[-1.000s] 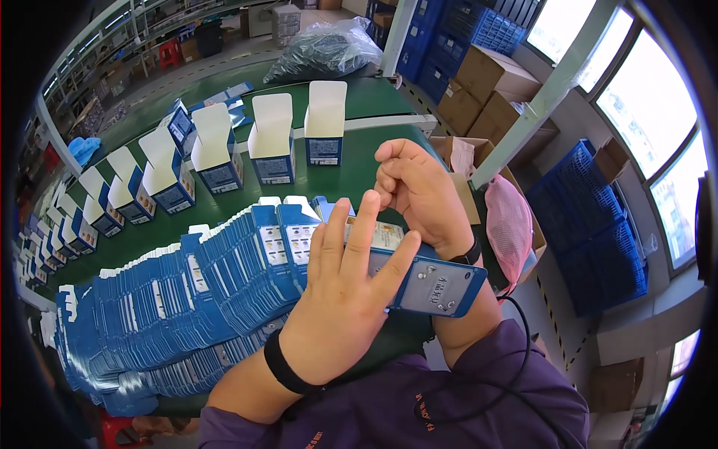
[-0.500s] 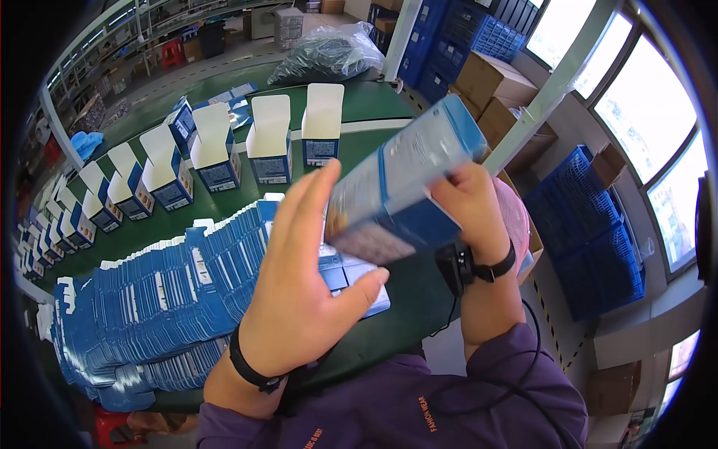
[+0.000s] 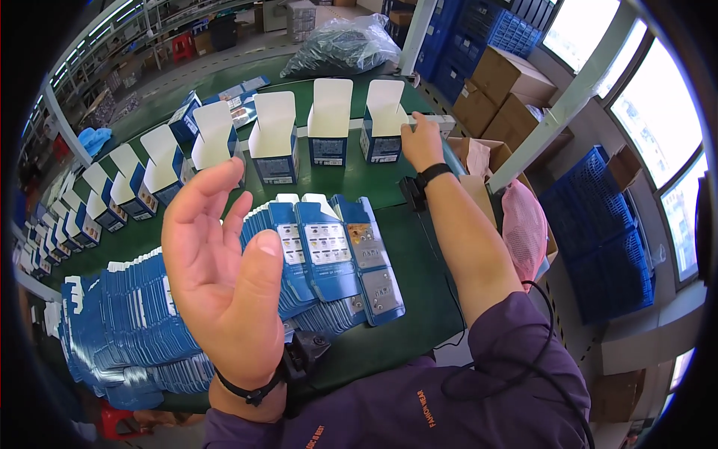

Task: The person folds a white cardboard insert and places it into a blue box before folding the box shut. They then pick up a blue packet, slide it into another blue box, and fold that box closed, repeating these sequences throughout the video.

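Observation:
My left hand [image 3: 224,277] is raised over the flat blue cartons [image 3: 187,299], palm turned inward, fingers apart and slightly bent, with nothing in it. Out at the far right of the table, my right hand [image 3: 424,142] is beside an open blue-and-white box [image 3: 383,142]. Its fingertips are at the box's right edge and do not wrap round it. That box stands upright with its white flap raised, at the right end of a curved row of similar boxes [image 3: 327,146]. Printed flat cartons [image 3: 325,251] lie fanned just right of my left hand.
A clear plastic bag of dark contents [image 3: 340,46] rests at the table's back. Right of the table are a pink mesh bag [image 3: 523,232], cardboard boxes [image 3: 512,78] and blue crates [image 3: 591,239]. A white post [image 3: 557,105] rises near the right edge.
My right hand has carried the box forward, and it now stands upright at the row's right end. My left hand has come off it and moved left, uncovering the fanned cartons.

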A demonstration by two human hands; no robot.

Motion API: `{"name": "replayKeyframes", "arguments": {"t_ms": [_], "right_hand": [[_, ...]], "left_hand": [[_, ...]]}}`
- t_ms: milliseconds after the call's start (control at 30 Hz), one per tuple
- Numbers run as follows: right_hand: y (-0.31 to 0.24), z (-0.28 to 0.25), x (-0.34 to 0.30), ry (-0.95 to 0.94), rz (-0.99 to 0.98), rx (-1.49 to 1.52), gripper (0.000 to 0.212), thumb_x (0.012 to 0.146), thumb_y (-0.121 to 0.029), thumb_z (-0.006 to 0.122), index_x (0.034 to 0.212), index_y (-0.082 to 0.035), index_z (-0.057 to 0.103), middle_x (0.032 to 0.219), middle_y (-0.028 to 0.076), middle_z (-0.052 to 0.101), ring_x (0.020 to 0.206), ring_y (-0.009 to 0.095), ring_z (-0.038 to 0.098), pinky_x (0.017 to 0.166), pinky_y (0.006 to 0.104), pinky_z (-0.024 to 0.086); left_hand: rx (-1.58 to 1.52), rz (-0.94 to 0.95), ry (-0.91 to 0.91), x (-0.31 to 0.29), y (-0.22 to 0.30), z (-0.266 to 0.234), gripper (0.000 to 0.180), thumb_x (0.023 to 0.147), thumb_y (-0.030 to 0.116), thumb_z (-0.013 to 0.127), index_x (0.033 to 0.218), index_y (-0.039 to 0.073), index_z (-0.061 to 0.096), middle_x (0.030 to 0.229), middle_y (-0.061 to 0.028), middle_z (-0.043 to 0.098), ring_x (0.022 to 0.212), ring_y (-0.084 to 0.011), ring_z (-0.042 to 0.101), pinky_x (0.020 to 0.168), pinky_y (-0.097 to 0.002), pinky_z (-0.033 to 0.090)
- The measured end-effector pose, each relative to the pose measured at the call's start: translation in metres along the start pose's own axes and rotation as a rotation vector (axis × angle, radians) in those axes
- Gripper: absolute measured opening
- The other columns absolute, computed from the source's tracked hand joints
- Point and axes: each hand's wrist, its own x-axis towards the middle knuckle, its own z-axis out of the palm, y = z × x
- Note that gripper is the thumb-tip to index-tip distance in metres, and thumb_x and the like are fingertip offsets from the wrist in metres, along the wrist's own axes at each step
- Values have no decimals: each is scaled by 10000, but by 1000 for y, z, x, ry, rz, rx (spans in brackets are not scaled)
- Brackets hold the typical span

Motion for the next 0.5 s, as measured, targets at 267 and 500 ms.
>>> {"name": "replayKeyframes", "arguments": {"t_ms": [267,500], "right_hand": [[-84,-30,-126,-438,-177,263,408,885,-299,731,1152,6,683,1116,221,648,1033,363,645,927,406,510],[-85,-53,-112,-564,-95,182,370,843,-277,747,1060,20,702,1126,224,665,1052,369,649,901,401,519]], "left_hand": [[-8,21,-11,0,-6,3,530,876,49,629,1377,-23,471,1383,-170,533,1331,-268,487,1127,-438,357],[45,16,-35,-1,-9,13,490,875,16,650,1342,-22,506,1357,-142,547,1297,-237,504,1116,-407,366]]}}
